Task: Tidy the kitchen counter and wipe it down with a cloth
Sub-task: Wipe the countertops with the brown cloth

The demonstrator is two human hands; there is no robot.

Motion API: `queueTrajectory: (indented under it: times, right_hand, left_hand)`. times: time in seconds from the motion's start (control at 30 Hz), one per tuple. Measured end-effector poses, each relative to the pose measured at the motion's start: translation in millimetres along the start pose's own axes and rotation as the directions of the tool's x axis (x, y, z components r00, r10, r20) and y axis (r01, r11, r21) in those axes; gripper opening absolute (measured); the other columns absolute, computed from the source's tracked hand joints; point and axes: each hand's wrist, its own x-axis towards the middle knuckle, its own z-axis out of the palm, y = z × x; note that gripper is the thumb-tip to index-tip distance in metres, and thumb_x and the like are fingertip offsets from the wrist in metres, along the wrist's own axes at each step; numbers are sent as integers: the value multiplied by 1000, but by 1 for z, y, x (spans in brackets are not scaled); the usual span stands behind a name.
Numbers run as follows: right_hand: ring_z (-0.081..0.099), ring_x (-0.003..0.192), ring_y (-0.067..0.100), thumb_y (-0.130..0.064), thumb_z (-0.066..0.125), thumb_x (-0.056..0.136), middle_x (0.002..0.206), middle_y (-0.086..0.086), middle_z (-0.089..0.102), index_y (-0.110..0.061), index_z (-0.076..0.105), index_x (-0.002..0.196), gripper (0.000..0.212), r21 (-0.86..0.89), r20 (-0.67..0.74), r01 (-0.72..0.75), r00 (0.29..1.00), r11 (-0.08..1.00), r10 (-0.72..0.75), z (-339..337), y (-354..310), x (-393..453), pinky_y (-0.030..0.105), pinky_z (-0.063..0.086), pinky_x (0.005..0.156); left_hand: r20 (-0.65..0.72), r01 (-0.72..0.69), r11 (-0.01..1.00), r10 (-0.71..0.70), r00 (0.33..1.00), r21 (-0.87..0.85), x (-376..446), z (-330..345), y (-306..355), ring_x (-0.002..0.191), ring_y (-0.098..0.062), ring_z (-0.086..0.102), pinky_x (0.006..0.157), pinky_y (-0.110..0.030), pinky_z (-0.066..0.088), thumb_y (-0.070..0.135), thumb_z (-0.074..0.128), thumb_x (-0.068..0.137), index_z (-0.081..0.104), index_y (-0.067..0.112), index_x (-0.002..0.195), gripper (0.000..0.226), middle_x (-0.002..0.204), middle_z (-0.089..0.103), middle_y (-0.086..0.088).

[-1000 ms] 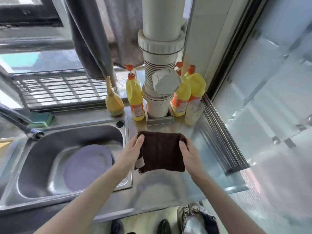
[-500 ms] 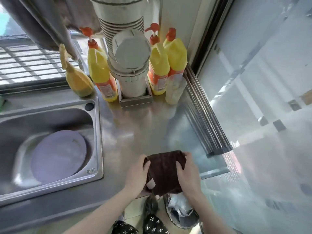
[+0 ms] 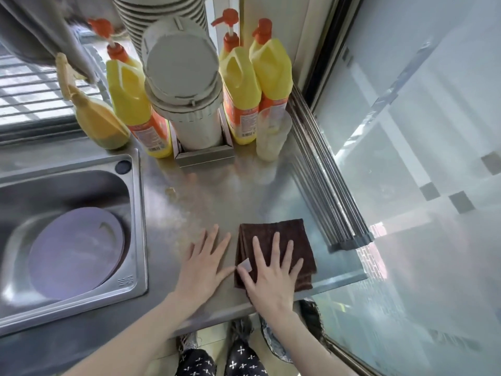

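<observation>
Stainless-steel tabletop (image 3: 238, 191) beside a sink (image 3: 135, 213), viewed from above.
Near the front edge, the right hand (image 3: 273, 275) presses flat, fingers spread, on a folded brown cloth (image 3: 295, 234); the left hand (image 3: 203, 267) lies open on bare steel just beside it. Farther back, yellow bottles (image 3: 241, 88) flank a white pipe (image 3: 184, 85).

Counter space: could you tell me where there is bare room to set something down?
The steel counter is bare between the sink, the bottles and the roll-up rack, ahead of both hands. Near the front edge the left hand lies flat and the right hand presses the brown cloth. The back is crowded with yellow bottles.
</observation>
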Motion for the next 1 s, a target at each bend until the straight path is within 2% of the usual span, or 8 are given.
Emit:
queueTrajectory:
  times: [0.13, 0.33, 0.47, 0.57, 0.67, 0.8, 0.9, 1.0]
  right_hand:
    - [5, 144, 38, -65, 29, 87, 158, 5, 7, -43, 17, 145, 63, -60, -61, 25, 998, 998, -28, -15, 24, 48, 64, 9, 107]
    - [-13, 143, 35, -56, 24, 93, 158, 3, -11, -41, 1, 147, 60, -20, -24, -65, 998, 998, 64, -49, 26, 125, 63, -3, 110]
    - [12, 142, 37, -49, 35, 91, 157, 4, 19, -39, 23, 145, 56, -79, -107, 125, 985, 989, -134, -20, 10, 71, 63, 15, 107]
    - [22, 138, 36, -55, 40, 85, 151, 2, 33, -42, 34, 140, 57, -111, -22, 279, 959, 954, -283, -9, 12, 35, 64, 26, 103]
    - [18, 140, 37, -65, 38, 83, 155, -1, 25, -46, 27, 141, 62, -178, -29, 323, 942, 929, -333, -22, 29, 75, 67, 26, 102]
    - [-19, 141, 36, -68, 29, 87, 158, -1, -16, -48, 1, 144, 67, -82, 51, 152, 988, 985, -148, -59, 33, 157, 64, -8, 108]
    - [-20, 141, 37, -64, 27, 90, 158, 2, -15, -45, 1, 145, 64, -39, 8, 75, 997, 996, -75, -57, 21, 158, 64, -9, 107]
    - [-14, 142, 38, -63, 27, 90, 159, 1, -6, -45, 8, 145, 62, -46, -2, 207, 978, 977, -208, -36, 9, 101, 65, -2, 108]
  left_hand:
    - [26, -19, 997, 17, 1000, 74, 15, -4, -12, 125, -33, 48, 95, -48, 43, 72, 20, 79, 34, 27, 139, 76, 141, 45, -11]
    - [9, -21, 993, 20, 1000, 116, 54, -34, -13, 144, -23, -6, 115, -46, -5, 77, 43, 70, -8, 29, 146, 104, 157, -10, -3]
    - [74, 12, 990, -22, 997, 137, 58, -35, -16, 144, -22, -11, 114, -47, -8, 78, 48, 66, -13, 24, 145, 114, 155, -18, -4]
    - [92, 16, 990, -29, 995, 141, 57, -35, -14, 144, -22, -9, 114, -48, -6, 77, 48, 68, -13, 23, 145, 112, 156, -16, -4]
    - [83, 22, 992, -32, 996, 121, 59, -33, -14, 144, -22, -10, 114, -48, -4, 77, 48, 67, -13, 23, 145, 113, 155, -17, -3]
    - [85, 31, 994, -40, 996, 106, 59, -30, -17, 144, -21, -11, 114, -48, -5, 79, 47, 66, -15, 24, 145, 114, 155, -18, -2]
    - [75, 32, 997, -38, 997, 76, 59, -30, -17, 144, -21, -11, 114, -47, -6, 78, 48, 65, -14, 24, 145, 115, 155, -18, -2]
    - [9, -5, 1000, 5, 1000, 22, 55, -28, -21, 145, -20, -7, 113, -41, -9, 83, 37, 62, -11, 24, 146, 113, 150, -23, 3]
